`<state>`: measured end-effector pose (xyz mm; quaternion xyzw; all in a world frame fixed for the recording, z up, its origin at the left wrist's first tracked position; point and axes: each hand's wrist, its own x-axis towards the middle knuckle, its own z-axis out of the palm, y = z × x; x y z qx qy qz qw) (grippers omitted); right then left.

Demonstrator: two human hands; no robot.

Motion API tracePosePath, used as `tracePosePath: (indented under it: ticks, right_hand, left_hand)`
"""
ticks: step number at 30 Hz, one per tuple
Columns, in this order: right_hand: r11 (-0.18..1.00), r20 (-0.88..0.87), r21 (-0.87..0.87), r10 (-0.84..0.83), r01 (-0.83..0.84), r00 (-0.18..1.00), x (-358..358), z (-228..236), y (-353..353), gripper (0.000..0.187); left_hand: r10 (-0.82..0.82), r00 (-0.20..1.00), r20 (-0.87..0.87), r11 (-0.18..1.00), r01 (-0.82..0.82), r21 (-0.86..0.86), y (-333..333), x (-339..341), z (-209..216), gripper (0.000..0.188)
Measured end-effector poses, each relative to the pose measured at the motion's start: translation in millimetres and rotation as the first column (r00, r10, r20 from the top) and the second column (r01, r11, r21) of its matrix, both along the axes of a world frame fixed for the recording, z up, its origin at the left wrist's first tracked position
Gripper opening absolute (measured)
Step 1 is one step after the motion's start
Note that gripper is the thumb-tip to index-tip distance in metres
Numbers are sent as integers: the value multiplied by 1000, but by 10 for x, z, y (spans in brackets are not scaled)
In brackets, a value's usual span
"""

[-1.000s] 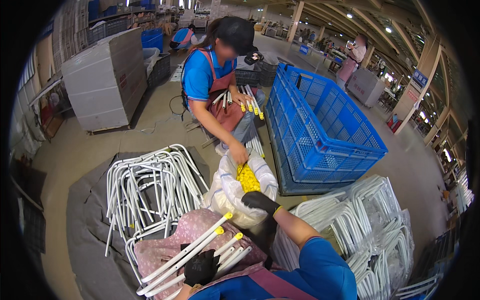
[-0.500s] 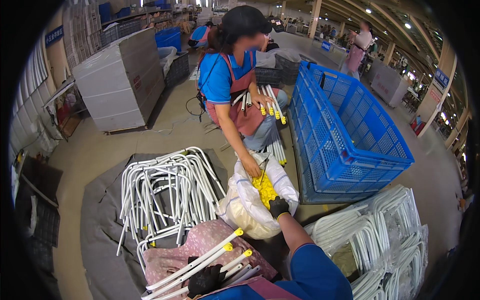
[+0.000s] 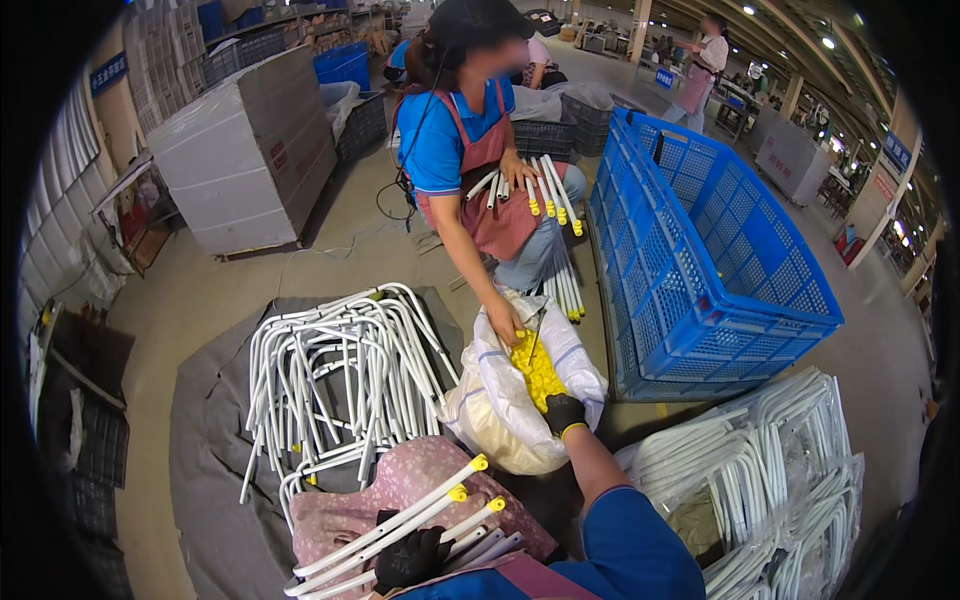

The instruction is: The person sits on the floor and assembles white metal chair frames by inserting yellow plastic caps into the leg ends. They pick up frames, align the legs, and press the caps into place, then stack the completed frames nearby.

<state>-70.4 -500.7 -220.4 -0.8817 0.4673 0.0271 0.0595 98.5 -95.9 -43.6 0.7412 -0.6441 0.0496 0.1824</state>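
Note:
My left hand [image 3: 412, 558], in a dark glove, is closed on white bent tubes [image 3: 395, 528] lying over my lap on a pink patterned cloth [image 3: 350, 500]. Several of these tubes end in yellow caps [image 3: 458, 493]; others show bare ends. With its dark glove, my right hand [image 3: 565, 415] reaches into a white woven sack [image 3: 500, 425] and touches the loose yellow caps [image 3: 535, 372]. Its fingers look curled, and whatever they hold is hidden. A co-worker's bare hand [image 3: 503, 322] is at the same sack's far side, its fingertips among the caps.
White bent tube frames [image 3: 340, 370] lie piled on a grey mat [image 3: 215, 440] at left. Plastic-wrapped frames [image 3: 770, 480] are stacked at right. Beyond the sack stands a large blue crate [image 3: 650, 290]. The co-worker [image 3: 450, 150] sits opposite with capped tubes [image 3: 552, 195] across the lap.
The view has shifted slightly. My right hand remains at the caps in the sack and my left on the tubes. The co-worker's hand has lifted slightly toward the sack's far rim.

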Motion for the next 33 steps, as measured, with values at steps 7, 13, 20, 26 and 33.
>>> tracePosePath:
  ticks: [7,13,20,26,33]
  right_hand:
    - [1000,-8,-12,-3,3,1000,-7,-47,-8,20]
    - [990,164,-106,-74,93,984,-22,-92,27,16]
    - [945,463,-244,-83,217,883,-9,178,39,15]
    - [989,805,-63,-30,135,593,-16,485,215,21]
    - [887,875,361,-216,-287,434,-200,1056,955,29]
  left_hand:
    - [-25,1000,11,1000,25,3,-4,14,41,26]
    - [-18,982,-188,1000,15,-17,24,19,41,37]
    - [-177,963,-205,981,189,40,46,109,51,46]
    - [-151,979,-139,988,155,24,11,21,242,40]
    - [-123,987,108,992,126,-19,41,-77,380,24]
